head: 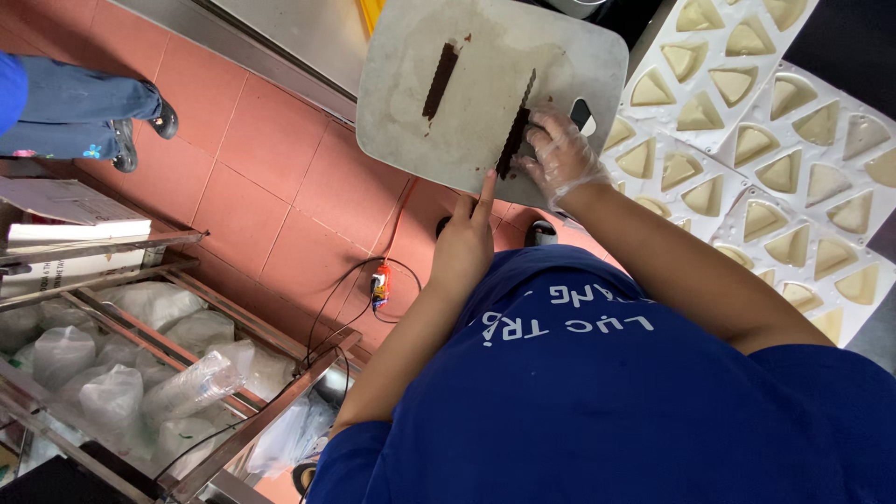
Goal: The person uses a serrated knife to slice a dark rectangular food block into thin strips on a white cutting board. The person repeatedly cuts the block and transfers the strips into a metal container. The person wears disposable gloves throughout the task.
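The gloved right hand [558, 154] pinches the lower end of a dark brown serrated strip [514, 131], fingers closed on it, and holds it against a pale grey board [485, 93]. The bare left hand [464, 243] grips the board's near edge, fingers closed on it, with the forefinger extended up toward the strip; the board appears tilted and carried by this hand rather than resting on a counter. A second dark strip [441, 81] lies further left on the board, apart from the first and untouched. Brown smears mark the board between and around the two strips.

To the right, white moulded trays [747, 121] hold rows of triangular cream-coloured pieces [761, 219]; none visibly carries a dark strip. As a judgement, the work stands early: one strip is in hand, one waits on the board, and the tray pieces look undecorated.

Below the board lie a red-tiled floor [280, 177], a power strip [380, 285] with cables, and a metal rack [140, 327] of bagged plastic containers. Another person's legs [84, 112] show at upper left.
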